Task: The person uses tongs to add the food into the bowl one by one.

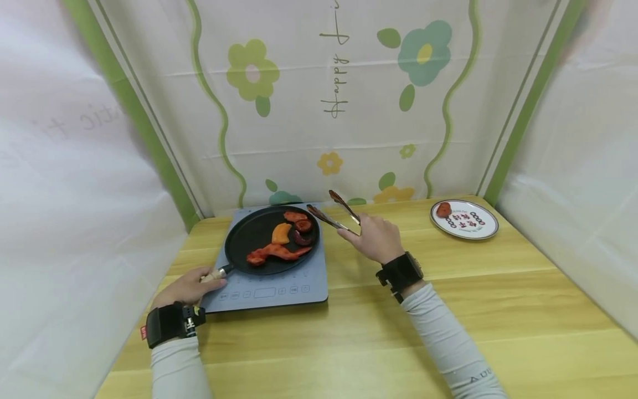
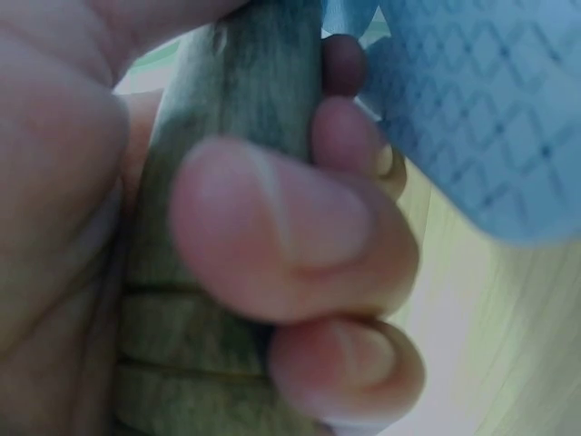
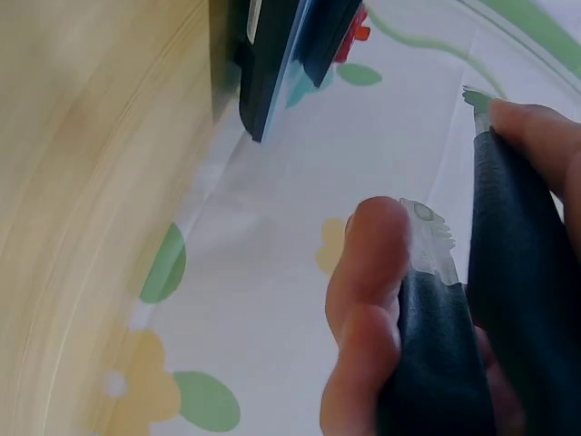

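Note:
My left hand (image 1: 186, 287) grips the wooden handle (image 2: 236, 100) of a round black frying pan (image 1: 244, 233); in the left wrist view the fingers curl round it. The pan sits on a flat induction cooker (image 1: 299, 296). In it lie a reddish chicken wing (image 1: 279, 252), a yellow-orange slice (image 1: 281, 233) and several reddish-brown pieces (image 1: 302, 226) along the right side. My right hand (image 1: 380, 238) holds metal tongs (image 1: 351, 213), their dark tips spread apart with nothing between them, near the pan's right rim. The right wrist view shows thumb and fingers on the dark tong handles (image 3: 436, 354).
A white plate (image 1: 473, 230) with printed patterns stands at the back right of the wooden table (image 1: 379, 343), bearing one reddish piece of food (image 1: 443, 209). White flowered curtains (image 1: 299, 127) enclose the table at the back and both sides.

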`<state>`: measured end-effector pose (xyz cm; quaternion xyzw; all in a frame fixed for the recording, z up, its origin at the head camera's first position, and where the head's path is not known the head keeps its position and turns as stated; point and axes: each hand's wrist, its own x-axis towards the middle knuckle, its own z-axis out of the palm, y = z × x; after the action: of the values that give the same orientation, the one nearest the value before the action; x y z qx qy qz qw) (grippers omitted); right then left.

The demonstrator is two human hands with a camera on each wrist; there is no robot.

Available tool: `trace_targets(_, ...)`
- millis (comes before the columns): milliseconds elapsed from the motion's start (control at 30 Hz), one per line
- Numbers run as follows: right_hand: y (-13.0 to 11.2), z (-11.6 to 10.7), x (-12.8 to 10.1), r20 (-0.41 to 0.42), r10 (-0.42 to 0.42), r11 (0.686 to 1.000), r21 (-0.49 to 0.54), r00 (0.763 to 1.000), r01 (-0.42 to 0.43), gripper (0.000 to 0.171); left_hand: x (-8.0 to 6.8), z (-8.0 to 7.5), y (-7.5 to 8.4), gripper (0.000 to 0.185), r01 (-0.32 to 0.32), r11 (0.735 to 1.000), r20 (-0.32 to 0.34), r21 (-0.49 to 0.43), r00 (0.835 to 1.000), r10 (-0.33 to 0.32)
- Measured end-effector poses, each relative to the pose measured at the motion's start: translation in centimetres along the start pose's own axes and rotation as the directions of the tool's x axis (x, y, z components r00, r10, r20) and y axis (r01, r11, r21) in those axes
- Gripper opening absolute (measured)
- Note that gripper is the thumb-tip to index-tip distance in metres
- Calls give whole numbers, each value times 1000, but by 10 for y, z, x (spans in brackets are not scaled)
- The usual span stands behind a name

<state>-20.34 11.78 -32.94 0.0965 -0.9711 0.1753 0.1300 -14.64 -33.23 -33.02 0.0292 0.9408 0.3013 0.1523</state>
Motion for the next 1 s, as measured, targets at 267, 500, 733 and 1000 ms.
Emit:
trace_targets(267, 9, -3, 1, -19, 15, 1000, -13, 1000, -15, 62, -2, 2, 1, 36, 15, 999, 4, -46, 1000, -15)
trace_targets(500, 17, -8, 2, -41, 35, 999, -2, 999, -35, 71, -2, 4, -1, 33, 15, 997, 7, -76, 1000, -14)
trace_targets(733, 23, -10, 4, -62, 34, 999, 4, 997, -34, 77, -1, 4, -2, 33, 16, 997, 3, -80, 1000, -16)
trace_targets(1000, 28, -12, 4, -50, 52, 999, 3, 997, -51, 70, -1, 2, -1, 35, 7, 999, -12, -46, 1000, -8)
